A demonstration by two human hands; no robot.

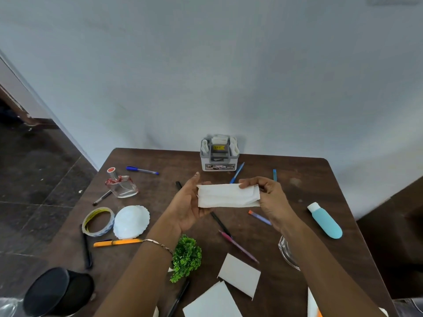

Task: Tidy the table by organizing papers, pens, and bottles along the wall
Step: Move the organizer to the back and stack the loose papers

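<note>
While the folded paper napkin [225, 195] is held above the middle of the table [297, 172], its right end pinched by the right hand [271, 199] and its left end gripped by the left hand [187, 204], it is judged light, limp and tearable, best supported at both ends.

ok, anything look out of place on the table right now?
Nothing spilled or broken. The blue bottle lies on its side near the right edge of the table, far from the wall. Pens lie scattered at all angles, like the orange pen. Loose white papers sit at the near edge.
</note>
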